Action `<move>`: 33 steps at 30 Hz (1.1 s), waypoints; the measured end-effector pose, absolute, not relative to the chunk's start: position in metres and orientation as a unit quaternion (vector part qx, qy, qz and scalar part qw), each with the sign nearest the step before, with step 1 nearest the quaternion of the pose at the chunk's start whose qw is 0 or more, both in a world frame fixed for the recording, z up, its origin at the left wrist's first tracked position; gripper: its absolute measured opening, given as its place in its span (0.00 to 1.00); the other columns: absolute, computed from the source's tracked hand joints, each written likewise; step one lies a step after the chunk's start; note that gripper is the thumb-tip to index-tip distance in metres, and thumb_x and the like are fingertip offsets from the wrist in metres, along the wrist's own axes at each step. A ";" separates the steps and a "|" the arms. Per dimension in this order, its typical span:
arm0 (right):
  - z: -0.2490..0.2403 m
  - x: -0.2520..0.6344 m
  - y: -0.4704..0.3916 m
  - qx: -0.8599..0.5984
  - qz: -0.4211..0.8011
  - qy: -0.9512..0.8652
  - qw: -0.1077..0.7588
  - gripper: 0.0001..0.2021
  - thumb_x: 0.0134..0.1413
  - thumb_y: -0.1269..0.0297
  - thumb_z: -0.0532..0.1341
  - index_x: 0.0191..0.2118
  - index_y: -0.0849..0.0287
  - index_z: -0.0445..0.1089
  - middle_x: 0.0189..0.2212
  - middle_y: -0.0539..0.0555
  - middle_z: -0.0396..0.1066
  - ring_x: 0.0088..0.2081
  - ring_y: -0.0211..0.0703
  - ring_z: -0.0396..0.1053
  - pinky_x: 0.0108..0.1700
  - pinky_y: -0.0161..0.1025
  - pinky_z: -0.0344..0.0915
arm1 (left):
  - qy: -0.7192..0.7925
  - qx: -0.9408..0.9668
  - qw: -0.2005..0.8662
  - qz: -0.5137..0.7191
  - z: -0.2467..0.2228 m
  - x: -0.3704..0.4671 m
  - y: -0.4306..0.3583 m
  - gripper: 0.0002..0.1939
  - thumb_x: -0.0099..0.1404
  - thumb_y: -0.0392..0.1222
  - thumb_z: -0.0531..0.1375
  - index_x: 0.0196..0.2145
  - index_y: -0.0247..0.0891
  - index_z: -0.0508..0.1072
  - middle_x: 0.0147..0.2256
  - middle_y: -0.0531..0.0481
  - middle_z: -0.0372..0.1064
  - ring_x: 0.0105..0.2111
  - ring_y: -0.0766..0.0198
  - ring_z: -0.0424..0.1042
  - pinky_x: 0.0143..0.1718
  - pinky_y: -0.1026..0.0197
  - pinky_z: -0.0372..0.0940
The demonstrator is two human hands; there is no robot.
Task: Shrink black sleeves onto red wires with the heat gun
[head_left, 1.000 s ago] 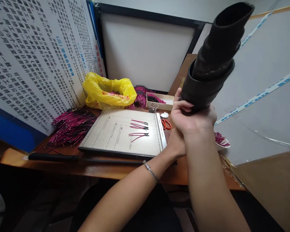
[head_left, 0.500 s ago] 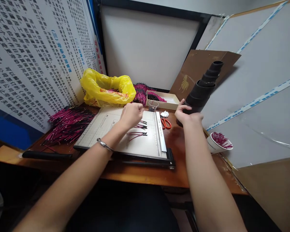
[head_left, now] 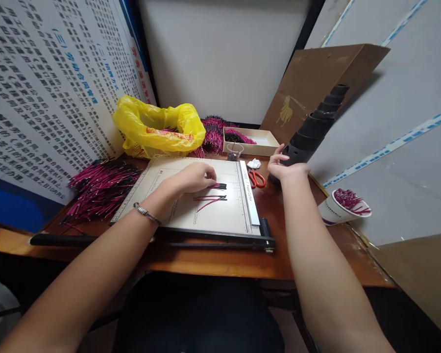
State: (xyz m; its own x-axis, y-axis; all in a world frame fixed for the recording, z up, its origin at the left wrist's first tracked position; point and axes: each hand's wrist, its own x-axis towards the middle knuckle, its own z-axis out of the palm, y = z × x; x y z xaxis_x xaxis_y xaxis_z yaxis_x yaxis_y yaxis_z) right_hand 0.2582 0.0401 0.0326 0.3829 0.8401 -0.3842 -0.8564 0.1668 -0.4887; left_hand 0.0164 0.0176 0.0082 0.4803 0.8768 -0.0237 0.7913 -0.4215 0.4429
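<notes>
My left hand (head_left: 199,177) is over the paper cutter's pale board (head_left: 172,211), its thumb and fingertips closed on the ends of a small bundle of short magenta-and-black wires (head_left: 220,186). A few more loose wires (head_left: 210,198) lie just below that bundle on the board. To the right, my right hand (head_left: 288,167) is curled around the lower part of a stepped black tube (head_left: 314,130), which narrows upward and leans right. Part of the tube's base is hidden by that hand.
A yellow plastic bag (head_left: 158,130) stands behind a heap of wires (head_left: 103,189) at left. Farther back are a shallow box (head_left: 266,139) and a clear cup (head_left: 234,153). Orange-handled scissors (head_left: 257,179) lie right of the cutter; a white paper cup (head_left: 330,211) holds wire pieces.
My left hand has come down and opened out from a fist to a pinch at the wire bundle. My right hand stays at the black tube. The whole view has shifted slightly.
</notes>
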 end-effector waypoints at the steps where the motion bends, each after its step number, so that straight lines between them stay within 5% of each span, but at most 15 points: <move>1: 0.032 0.259 0.040 -0.343 0.553 -0.003 0.759 0.20 0.70 0.49 0.55 0.47 0.63 0.68 0.33 0.50 0.69 0.26 0.27 0.61 0.24 0.27 0.59 | 0.495 0.838 0.208 0.100 0.009 0.015 0.013 0.12 0.64 0.40 0.59 0.39 0.36 0.82 0.37 0.46 0.81 0.35 0.60 0.75 0.39 0.62 0.65; 7: 0.031 0.247 0.016 -0.449 0.533 -0.164 0.698 0.28 0.71 0.45 0.36 0.39 0.59 0.63 0.29 0.50 0.67 0.20 0.28 0.48 0.21 0.28 0.50 | 0.500 0.831 0.217 0.114 0.007 0.011 -0.018 0.16 0.69 0.45 0.55 0.42 0.36 0.80 0.42 0.44 0.80 0.40 0.56 0.75 0.43 0.59 0.66; 11: 0.017 0.224 -0.041 -0.524 0.493 -0.346 0.603 0.31 0.55 0.30 0.52 0.36 0.57 0.65 0.30 0.53 0.71 0.23 0.34 0.57 0.24 0.35 0.58 | 0.525 0.824 0.170 0.127 -0.001 0.011 -0.030 0.27 0.62 0.60 0.65 0.47 0.35 0.77 0.45 0.41 0.75 0.43 0.51 0.73 0.44 0.55 0.67; 14: -0.001 0.211 -0.085 -0.581 0.386 -0.474 0.537 0.26 0.44 0.37 0.67 0.37 0.57 0.70 0.37 0.56 0.74 0.36 0.44 0.69 0.41 0.45 0.68 | 0.528 0.826 0.149 0.129 -0.003 0.014 -0.035 0.17 0.64 0.53 0.65 0.43 0.37 0.79 0.42 0.43 0.74 0.41 0.53 0.73 0.43 0.56 0.66; 16: -0.013 0.207 -0.104 -0.602 0.322 -0.525 0.507 0.23 0.42 0.45 0.70 0.40 0.57 0.73 0.44 0.58 0.75 0.48 0.52 0.69 0.58 0.57 0.63 | 0.521 0.827 0.165 0.131 -0.002 0.017 -0.039 0.10 0.68 0.44 0.62 0.41 0.38 0.80 0.39 0.46 0.76 0.37 0.56 0.73 0.41 0.57 0.64; 18: -0.025 0.205 -0.113 -0.609 0.244 -0.585 0.477 0.21 0.48 0.49 0.68 0.44 0.56 0.72 0.53 0.61 0.73 0.57 0.57 0.66 0.64 0.62 0.58 | 0.517 0.827 0.177 0.131 0.000 0.019 -0.046 0.09 0.68 0.39 0.60 0.39 0.39 0.81 0.37 0.47 0.78 0.35 0.58 0.74 0.39 0.58 0.64; 23: -0.049 0.204 -0.115 -0.600 0.002 -0.700 0.389 0.19 0.67 0.51 0.55 0.51 0.60 0.69 0.59 0.65 0.69 0.59 0.55 0.68 0.58 0.56 0.69 | 0.466 0.849 0.195 0.156 -0.001 0.014 -0.069 0.10 0.69 0.37 0.58 0.39 0.40 0.82 0.37 0.49 0.79 0.36 0.59 0.75 0.39 0.59 0.64; 33: -0.051 0.195 -0.115 -0.610 -0.106 -0.719 0.317 0.15 0.62 0.59 0.56 0.49 0.62 0.70 0.56 0.65 0.71 0.56 0.60 0.71 0.51 0.53 0.72 | 0.504 0.815 0.146 0.245 -0.020 0.009 -0.073 0.13 0.73 0.44 0.56 0.43 0.41 0.81 0.39 0.47 0.77 0.41 0.55 0.73 0.45 0.53 0.67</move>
